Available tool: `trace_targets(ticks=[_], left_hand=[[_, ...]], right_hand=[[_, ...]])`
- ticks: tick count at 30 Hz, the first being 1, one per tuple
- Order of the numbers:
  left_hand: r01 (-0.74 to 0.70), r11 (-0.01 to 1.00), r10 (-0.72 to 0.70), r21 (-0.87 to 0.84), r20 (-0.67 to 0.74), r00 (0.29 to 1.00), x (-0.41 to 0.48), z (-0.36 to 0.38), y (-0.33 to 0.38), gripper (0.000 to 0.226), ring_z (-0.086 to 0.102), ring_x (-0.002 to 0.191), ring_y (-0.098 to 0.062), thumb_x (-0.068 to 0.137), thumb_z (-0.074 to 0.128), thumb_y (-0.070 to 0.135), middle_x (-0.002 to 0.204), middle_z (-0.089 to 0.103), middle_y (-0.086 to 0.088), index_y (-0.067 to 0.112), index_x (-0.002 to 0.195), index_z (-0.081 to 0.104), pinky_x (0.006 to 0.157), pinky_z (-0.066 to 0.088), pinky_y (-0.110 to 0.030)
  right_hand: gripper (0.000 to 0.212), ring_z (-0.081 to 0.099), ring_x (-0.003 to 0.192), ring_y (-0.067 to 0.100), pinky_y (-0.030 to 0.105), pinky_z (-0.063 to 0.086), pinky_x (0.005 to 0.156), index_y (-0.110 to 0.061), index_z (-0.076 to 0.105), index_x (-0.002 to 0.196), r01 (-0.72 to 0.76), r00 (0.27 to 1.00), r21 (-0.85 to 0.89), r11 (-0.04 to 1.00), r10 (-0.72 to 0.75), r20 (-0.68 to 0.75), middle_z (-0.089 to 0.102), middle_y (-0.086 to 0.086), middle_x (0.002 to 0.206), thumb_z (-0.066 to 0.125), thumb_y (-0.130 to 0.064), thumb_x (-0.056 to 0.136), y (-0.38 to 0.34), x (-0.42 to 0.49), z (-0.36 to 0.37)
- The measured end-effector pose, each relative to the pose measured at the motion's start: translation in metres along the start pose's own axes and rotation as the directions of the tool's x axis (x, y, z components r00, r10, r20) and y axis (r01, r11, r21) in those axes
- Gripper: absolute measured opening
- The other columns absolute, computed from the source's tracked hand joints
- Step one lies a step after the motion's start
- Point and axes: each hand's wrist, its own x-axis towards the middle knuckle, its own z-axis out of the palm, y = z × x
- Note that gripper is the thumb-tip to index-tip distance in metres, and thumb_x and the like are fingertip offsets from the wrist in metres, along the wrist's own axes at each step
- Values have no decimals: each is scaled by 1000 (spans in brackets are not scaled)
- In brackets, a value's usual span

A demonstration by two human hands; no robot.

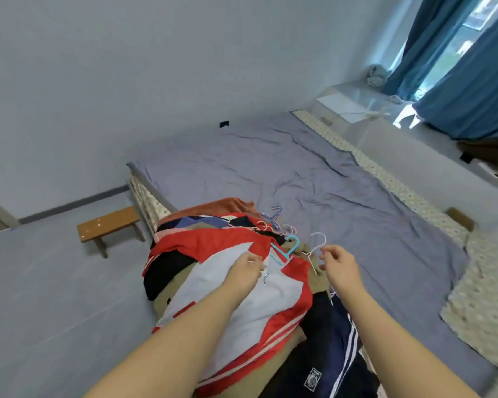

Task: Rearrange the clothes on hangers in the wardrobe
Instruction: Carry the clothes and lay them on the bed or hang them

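Observation:
A pile of clothes on hangers lies on the near corner of the bed. On top is a red and white jacket [242, 305] with a blue hanger [288, 249] in its collar. My left hand [246, 272] rests on the jacket near the collar, fingers curled at the zipper. My right hand [338, 262] pinches a thin white hanger [318, 244] just right of the collar. Navy trousers with white stripes [332, 349] lie at the near right. Several more hanger hooks [273, 218] stick out behind the pile.
The bed sheet [314, 179] is grey-purple, with a patterned blanket [483, 297] along its right edge. A small wooden stool [110, 226] stands on the floor to the left. A desk [354, 103] and blue curtains [469, 81] are at the far right.

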Motion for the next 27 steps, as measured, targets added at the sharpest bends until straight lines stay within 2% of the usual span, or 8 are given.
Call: trace_targets(ticks=[3, 6, 10, 12, 16, 20, 24, 27], left_hand=[[57, 998, -57, -9, -61, 996, -6, -35, -22, 15, 65, 94, -23, 97, 43, 21, 100, 68, -7, 13, 98, 55, 75, 45, -28], [76, 997, -79, -30, -144, 986, -17, -75, -36, 20, 64, 89, -17, 98, 41, 22, 98, 67, -3, 11, 106, 55, 67, 44, -25], [34, 996, -56, -86, -264, 963, -37, -136, -49, 15, 66, 84, -17, 97, 44, 23, 92, 68, -2, 17, 94, 58, 88, 53, -36], [19, 992, -58, -126, -320, 946, -54, -169, -59, 14, 66, 85, -20, 97, 45, 24, 92, 69, -5, 20, 90, 57, 90, 53, -38], [19, 985, -96, -173, -451, 887, -104, -238, -89, 13, 64, 83, -20, 100, 42, 21, 93, 66, -6, 17, 94, 53, 84, 49, -32], [-2, 977, -125, -211, -588, 799, -164, -306, -132, 13, 59, 69, -16, 100, 43, 15, 89, 63, -8, 14, 91, 51, 66, 42, -19], [-17, 969, -157, -247, -666, 729, -222, -356, -173, 16, 57, 65, -13, 101, 43, 13, 82, 60, -7, 15, 86, 49, 53, 41, -8], [20, 964, -199, -265, -672, 713, -240, -377, -204, 17, 56, 65, -14, 100, 44, 13, 78, 59, -3, 16, 84, 49, 51, 40, -6]], right_hand=[[30, 66, 85, 31, 45, 54, 81, -34, 57, 71, 47, 994, -95, 994, -37, 102, 69, 6, 89, 51, -13, 91, -9, -17, 24], [21, 65, 82, 27, 38, 52, 75, -20, 65, 81, 163, 964, -126, 979, -131, 230, 67, 1, 83, 49, -12, 91, -31, -34, 60], [20, 63, 78, 24, 43, 54, 75, -14, 63, 80, 305, 888, -104, 947, -243, 391, 63, -5, 77, 46, -11, 90, -80, -64, 118], [21, 64, 79, 24, 42, 54, 75, -13, 62, 80, 375, 840, -93, 923, -296, 454, 65, -3, 79, 45, -14, 91, -107, -87, 148], [25, 62, 79, 29, 38, 49, 69, -6, 62, 80, 513, 721, -51, 857, -398, 566, 65, 7, 79, 42, -14, 93, -151, -147, 212], [21, 63, 79, 20, 42, 53, 76, -9, 64, 88, 579, 586, 26, 815, -439, 681, 67, 3, 83, 46, -18, 95, -181, -221, 275], [16, 62, 87, 23, 38, 51, 79, -14, 62, 90, 660, 465, 52, 750, -462, 755, 68, 5, 90, 50, -24, 95, -195, -291, 321], [12, 60, 87, 23, 36, 50, 78, -19, 61, 89, 681, 468, -34, 732, -399, 789, 68, 3, 89, 53, -28, 93, -174, -310, 333]])
